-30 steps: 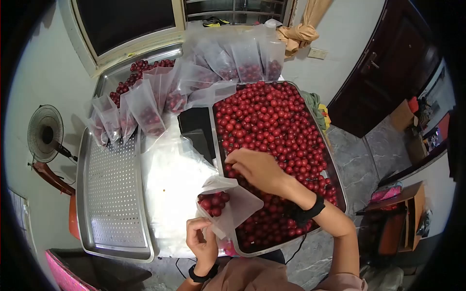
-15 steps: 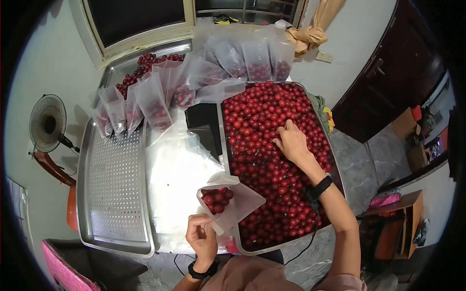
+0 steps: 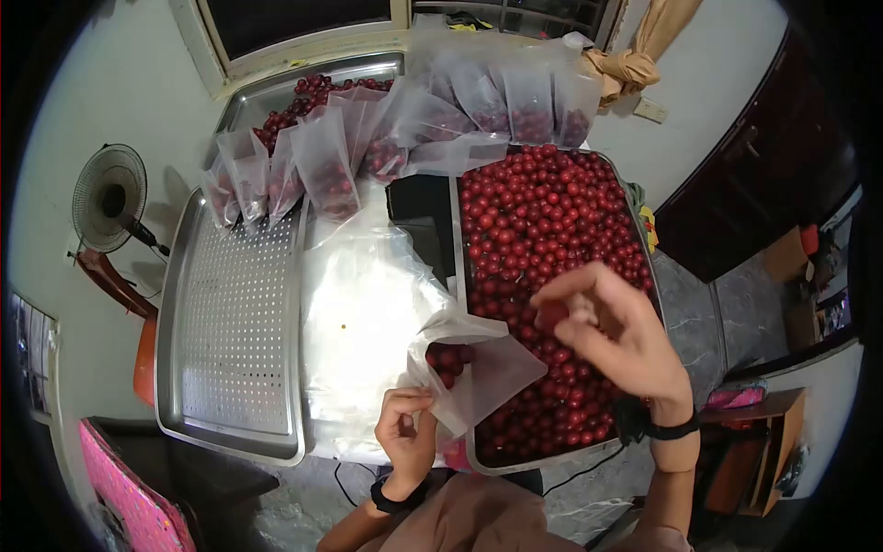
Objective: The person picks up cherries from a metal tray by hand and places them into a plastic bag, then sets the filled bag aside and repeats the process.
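My left hand (image 3: 407,432) pinches the edge of a translucent plastic bag (image 3: 501,373), whose mouth gapes toward me. Several dark red round fruits (image 3: 448,361) lie inside it. Above the right-hand tray, my right hand (image 3: 612,331) is curled around a red fruit (image 3: 552,316), slightly blurred by motion; whether it holds more than one is hidden. Beneath that hand, a metal tray (image 3: 463,276) is filled with the same small, glossy red fruits (image 3: 543,212). The bag's right side overlaps this tray's near left part.
A perforated metal tray (image 3: 235,322) lies at the left, beside flat clear plastic sheeting (image 3: 354,304). Filled bags (image 3: 326,170) stand in a row along the back, before another tray (image 3: 248,106) of fruit. A black box-like object (image 3: 423,216) sits mid-table. A fan (image 3: 110,198) stands far left.
My right hand has lifted from the fruit in the tray and come nearer, now with a red fruit in its fingers. My left hand still grips the bag. The whole view has shifted.
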{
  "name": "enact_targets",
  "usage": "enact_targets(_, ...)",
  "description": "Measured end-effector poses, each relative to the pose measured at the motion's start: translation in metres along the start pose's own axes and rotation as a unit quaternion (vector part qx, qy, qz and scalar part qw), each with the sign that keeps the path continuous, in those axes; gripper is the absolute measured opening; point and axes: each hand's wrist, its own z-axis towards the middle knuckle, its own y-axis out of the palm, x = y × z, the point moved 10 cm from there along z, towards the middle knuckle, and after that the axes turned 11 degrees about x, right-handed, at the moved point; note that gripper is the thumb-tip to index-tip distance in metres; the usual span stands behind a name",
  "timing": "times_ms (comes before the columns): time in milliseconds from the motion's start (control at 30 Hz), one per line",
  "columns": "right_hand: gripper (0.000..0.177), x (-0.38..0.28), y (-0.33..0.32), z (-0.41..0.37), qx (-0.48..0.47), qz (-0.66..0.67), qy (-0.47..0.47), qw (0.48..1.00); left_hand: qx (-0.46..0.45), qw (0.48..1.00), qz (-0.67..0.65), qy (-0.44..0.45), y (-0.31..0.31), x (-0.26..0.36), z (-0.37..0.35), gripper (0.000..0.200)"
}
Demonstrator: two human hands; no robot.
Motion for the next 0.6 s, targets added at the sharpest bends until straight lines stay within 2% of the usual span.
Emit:
enact_targets(33, 0.025, -0.011, 0.012, -0.007, -0.041, 0.011, -0.004, 0.999, 0.001, 1.000, 0.017, 0.016, 0.004, 0.006, 0.001, 0.024)
enact_targets(100, 0.030, -0.037, 0.040, -0.015, -0.153, -0.075, -0.088, 0.981, 0.002, 0.999, 0.034, 0.032, 0.003, 0.009, -0.001, 0.022)
enact_targets(167, 0.032, -0.034, 0.063, -0.019, -0.190, -0.091, -0.085, 0.974, 0.010, 1.000, 0.012, 0.018, -0.002, 0.002, -0.003, 0.029)
enact_targets(200, 0.032, -0.030, 0.070, -0.019, -0.191, -0.092, -0.086, 0.973, 0.011, 1.000, 0.012, 0.019, -0.002, 0.002, -0.004, 0.029)
enact_targets(267, 0.033, -0.031, 0.087, -0.025, -0.186, -0.216, -0.236, 0.929, 0.009, 0.999, 0.014, 0.033, -0.001, 0.005, -0.004, 0.029)
enact_targets(300, 0.033, -0.023, 0.094, -0.024, -0.186, -0.217, -0.237, 0.929, 0.009, 0.999, 0.013, 0.034, -0.001, 0.005, -0.004, 0.029)
enact_targets(367, 0.030, -0.016, 0.108, -0.026, -0.161, -0.275, -0.311, 0.895, 0.004, 0.999, 0.015, 0.042, 0.001, 0.006, -0.005, 0.027)
enact_targets(400, 0.030, -0.013, 0.111, -0.022, -0.157, -0.281, -0.309, 0.895, -0.001, 0.999, 0.010, 0.042, 0.002, 0.006, -0.005, 0.027)
enact_targets(467, 0.028, 0.007, 0.126, -0.018, -0.244, -0.320, -0.271, 0.875, 0.014, 0.998, 0.029, 0.046, -0.002, 0.003, -0.009, 0.022)
enact_targets(567, 0.022, 0.016, 0.133, -0.010, -0.190, -0.287, -0.288, 0.893, 0.014, 0.997, 0.034, 0.068, 0.000, 0.008, -0.012, 0.020)
enact_targets(600, 0.018, 0.031, 0.144, -0.010, -0.227, -0.353, -0.276, 0.864, 0.019, 0.997, 0.034, 0.064, -0.001, 0.006, -0.013, 0.018)
